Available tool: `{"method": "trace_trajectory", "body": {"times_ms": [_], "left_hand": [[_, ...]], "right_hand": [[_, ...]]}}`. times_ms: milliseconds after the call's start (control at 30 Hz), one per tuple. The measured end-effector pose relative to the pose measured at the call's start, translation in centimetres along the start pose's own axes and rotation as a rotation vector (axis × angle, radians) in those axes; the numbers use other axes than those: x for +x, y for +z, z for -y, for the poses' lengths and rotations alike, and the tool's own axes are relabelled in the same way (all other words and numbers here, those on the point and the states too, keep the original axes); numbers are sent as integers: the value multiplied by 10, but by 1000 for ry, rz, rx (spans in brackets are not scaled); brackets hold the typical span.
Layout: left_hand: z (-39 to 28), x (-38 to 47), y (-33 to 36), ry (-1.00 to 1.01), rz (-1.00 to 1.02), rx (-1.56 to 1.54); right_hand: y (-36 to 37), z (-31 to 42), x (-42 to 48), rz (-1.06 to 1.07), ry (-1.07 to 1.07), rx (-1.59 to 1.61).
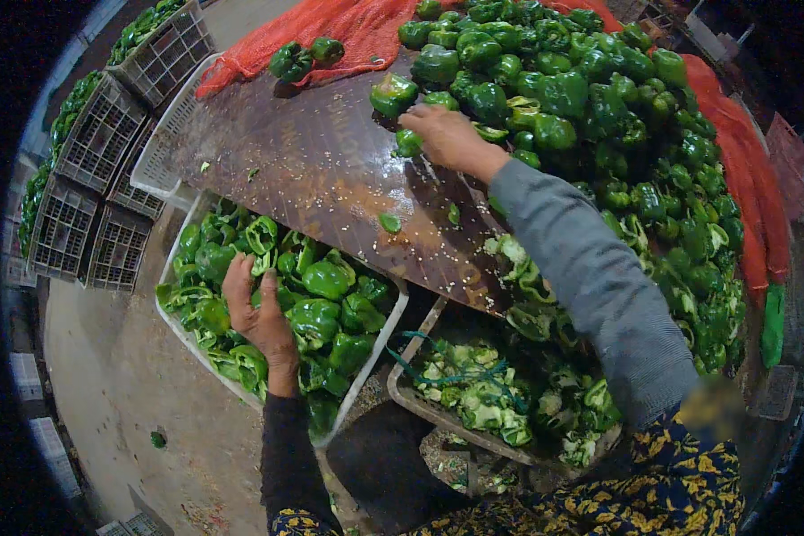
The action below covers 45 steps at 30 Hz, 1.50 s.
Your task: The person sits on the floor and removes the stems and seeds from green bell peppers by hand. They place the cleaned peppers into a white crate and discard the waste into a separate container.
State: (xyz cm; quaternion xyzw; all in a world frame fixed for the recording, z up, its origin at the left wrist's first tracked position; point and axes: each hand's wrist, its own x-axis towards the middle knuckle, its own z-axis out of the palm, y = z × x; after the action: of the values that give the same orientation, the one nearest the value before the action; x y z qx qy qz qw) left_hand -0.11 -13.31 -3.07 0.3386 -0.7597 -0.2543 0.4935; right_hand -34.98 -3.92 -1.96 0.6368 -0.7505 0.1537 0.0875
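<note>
My left hand [260,321] is over a white plastic crate [375,352] filled with cut green bell peppers [328,278]. Its thumb and fingers are spread, and a hollow pepper piece [262,236] lies just beyond the fingertips. At the near edge of a large pile of whole green bell peppers [563,94], my right hand [445,137] has its fingers curled over a small green pepper [409,143]. The palm hides part of that pepper. Another pepper [393,95] sits just past the fingertips. The pile rests on a brown board tabletop [295,154] strewn with pale seeds.
A lower crate [465,432] holds pale pepper cores [482,395] and a teal cord. Red mesh netting [348,27] borders the pile. Stacked crates of peppers [100,134] stand at the left on the concrete floor [120,368]. Cut peppers [532,321] lie below my right forearm.
</note>
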Motion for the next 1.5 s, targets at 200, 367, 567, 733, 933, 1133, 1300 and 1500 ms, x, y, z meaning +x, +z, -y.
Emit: {"method": "trace_trajectory", "body": {"times_ms": [200,367,567,733,933,1133,1300,1500], "left_hand": [[9,-10,18,-57,58,-187],[-25,-10,64,-410,254,-627],[4,-58,144,-1030,583,-1183],[-58,-68,143,-1049,481,-954],[-95,-92,110,-1121,499,-1113],[-119,-108,84,-1117,377,-1600],[-151,-105,65,-1111,363,-1573],[-169,-98,63,-907,371,-1349]], "right_hand": [[51,19,13,143,119,-115],[49,18,-20,165,263,98],[40,91,-68,117,329,255],[32,94,-112,-85,396,491],[-28,140,-143,-215,145,703],[-71,175,-180,-269,480,1396],[-91,195,-187,-401,393,766],[-93,200,-180,-388,278,521]]}}
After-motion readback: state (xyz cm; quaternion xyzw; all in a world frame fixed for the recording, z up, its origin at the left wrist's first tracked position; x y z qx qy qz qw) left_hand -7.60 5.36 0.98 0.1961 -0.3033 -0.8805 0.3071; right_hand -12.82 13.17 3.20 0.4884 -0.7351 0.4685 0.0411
